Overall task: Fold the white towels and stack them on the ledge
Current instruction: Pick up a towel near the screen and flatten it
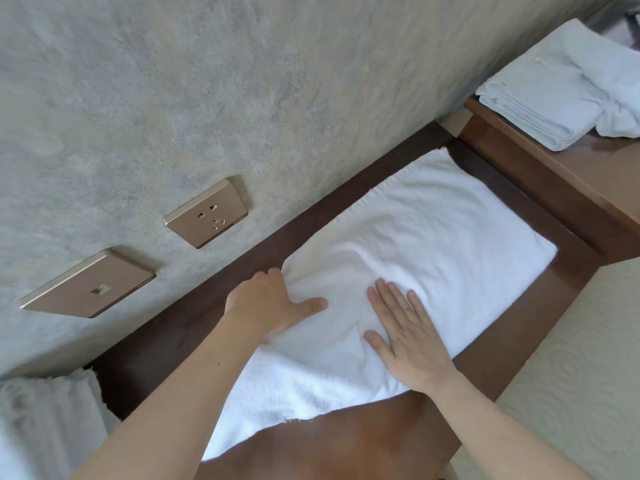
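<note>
White towel (398, 271) lay spread along the dark wooden ledge (166, 344), running from 7 o'clock up toward 1 o'clock, near end hanging over the front edge. Left hand (270, 303) gripped a bunched fold at the towel's wall-side edge, fingers curled into the cloth, thumb out across it. Right hand (405, 334) rested flat and open on the middle, fingers straight, holding nothing. Best done, probably, by pinning the centre with the flat palm, drawing the gripped edge across in one pull, then smoothing the ridge between the hands before creasing. Folded towels (540, 95) sat on a lighter wooden table (588, 174) at 2 o'clock. More white cloth (48, 420) at 8 o'clock. Behind, grey textured wall (207, 81) with a gold socket plate (207, 213) and a gold switch plate (90, 285).
</note>
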{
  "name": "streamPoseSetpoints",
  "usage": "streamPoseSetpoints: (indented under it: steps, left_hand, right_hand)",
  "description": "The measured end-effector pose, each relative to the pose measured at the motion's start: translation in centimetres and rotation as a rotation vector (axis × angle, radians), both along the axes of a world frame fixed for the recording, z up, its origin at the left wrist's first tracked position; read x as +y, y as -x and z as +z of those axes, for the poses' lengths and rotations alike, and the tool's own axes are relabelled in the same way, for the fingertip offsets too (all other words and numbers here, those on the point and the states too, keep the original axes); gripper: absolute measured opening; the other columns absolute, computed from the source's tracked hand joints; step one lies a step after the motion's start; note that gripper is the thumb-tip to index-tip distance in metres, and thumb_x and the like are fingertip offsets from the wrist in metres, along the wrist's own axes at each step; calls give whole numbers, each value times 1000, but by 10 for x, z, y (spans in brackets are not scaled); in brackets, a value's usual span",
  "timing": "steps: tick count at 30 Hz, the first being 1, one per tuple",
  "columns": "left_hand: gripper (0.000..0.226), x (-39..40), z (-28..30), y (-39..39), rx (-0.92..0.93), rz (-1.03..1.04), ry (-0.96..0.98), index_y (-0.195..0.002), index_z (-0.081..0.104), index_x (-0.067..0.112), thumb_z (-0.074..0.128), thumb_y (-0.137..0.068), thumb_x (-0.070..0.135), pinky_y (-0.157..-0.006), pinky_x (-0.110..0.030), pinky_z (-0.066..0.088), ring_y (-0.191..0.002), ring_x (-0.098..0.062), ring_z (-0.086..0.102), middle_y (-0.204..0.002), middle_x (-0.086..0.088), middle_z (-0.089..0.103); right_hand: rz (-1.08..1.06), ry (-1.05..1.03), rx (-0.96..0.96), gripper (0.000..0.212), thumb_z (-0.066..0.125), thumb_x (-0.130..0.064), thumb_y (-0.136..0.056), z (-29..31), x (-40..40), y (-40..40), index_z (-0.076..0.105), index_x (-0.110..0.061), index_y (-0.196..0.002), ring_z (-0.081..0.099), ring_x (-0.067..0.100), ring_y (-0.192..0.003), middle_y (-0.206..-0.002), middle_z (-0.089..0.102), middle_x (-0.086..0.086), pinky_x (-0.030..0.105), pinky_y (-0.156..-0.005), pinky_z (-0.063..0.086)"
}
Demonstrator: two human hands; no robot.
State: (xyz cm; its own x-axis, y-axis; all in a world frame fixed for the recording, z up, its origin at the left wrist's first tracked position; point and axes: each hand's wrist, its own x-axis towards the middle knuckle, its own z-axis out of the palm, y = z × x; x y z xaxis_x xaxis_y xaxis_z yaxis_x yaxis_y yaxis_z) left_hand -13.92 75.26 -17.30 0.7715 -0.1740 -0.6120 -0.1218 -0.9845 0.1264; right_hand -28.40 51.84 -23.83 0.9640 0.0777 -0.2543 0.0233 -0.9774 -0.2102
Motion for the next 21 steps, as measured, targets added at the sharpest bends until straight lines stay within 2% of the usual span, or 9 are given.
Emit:
streamPoseSetpoints:
  steps: [3,5,6,8,11,14,16,18,21]
  left_hand:
    - [84,9,-6,1,-35,14,46,-100,53,23,51,-60,96,-72,-34,47,-92,-18,60,-109,8,49]
    - [65,16,-10,1,67,131,261,-91,58,30,65,-60,87,-67,-29,51,-81,-11,63,-96,12,63]
    - [58,20,-10,1,183,252,444,-93,63,33,74,-60,80,-64,-26,53,-79,-11,68,-90,10,71]
    - [58,26,-8,0,453,453,758,-102,72,34,88,-56,66,-65,-26,59,-86,-13,75,-96,8,77]
    - [63,31,-7,1,677,533,937,-113,73,29,94,-58,52,-84,-38,61,-102,-23,73,-114,-2,75]
    - [80,37,-13,-2,764,755,968,-126,68,21,92,-59,56,-104,-49,50,-114,-30,68,-126,-8,70]
    - [71,44,-16,-6,854,831,960,-121,73,20,89,-62,55,-105,-48,50,-115,-32,67,-126,-10,70]
    - [67,49,-15,-12,919,830,943,-119,75,18,90,-62,49,-105,-48,49,-117,-33,66,-126,-12,69]
    - [67,52,-12,-20,948,718,887,-116,76,20,94,-57,47,-108,-46,46,-116,-29,67,-126,-9,70]
  right_hand:
    - [13,35,-41,69,8,-59,-104,-1,0,2,3,-21,-161,-3,13,-156,-169,0,-2,43,-123,8]
    - [20,51,-50,69,10,-59,-105,-2,0,2,5,-20,-162,-1,14,-156,-170,2,0,44,-122,11]
    - [21,58,-51,69,11,-59,-105,-3,0,2,5,-20,-162,0,15,-156,-170,2,0,45,-122,11]
    - [22,70,-51,70,11,-59,-104,-2,1,2,6,-20,-162,0,15,-156,-170,1,0,45,-122,12]
    - [21,71,-50,71,13,-61,-104,-2,1,1,8,-20,-162,1,15,-156,-170,3,0,46,-122,13]
    - [17,67,-58,72,18,-62,-103,-2,1,2,14,-19,-162,5,16,-156,-170,7,1,47,-122,17]
    - [38,73,-58,76,20,-66,-102,-2,1,2,15,-19,-162,7,16,-156,-170,8,1,47,-122,18]
    - [57,79,-61,79,23,-69,-101,-3,0,2,15,-19,-161,8,17,-156,-169,9,1,47,-121,19]
    - [70,89,-70,80,23,-69,-100,-3,-1,2,15,-18,-162,8,17,-156,-170,8,2,48,-121,20]
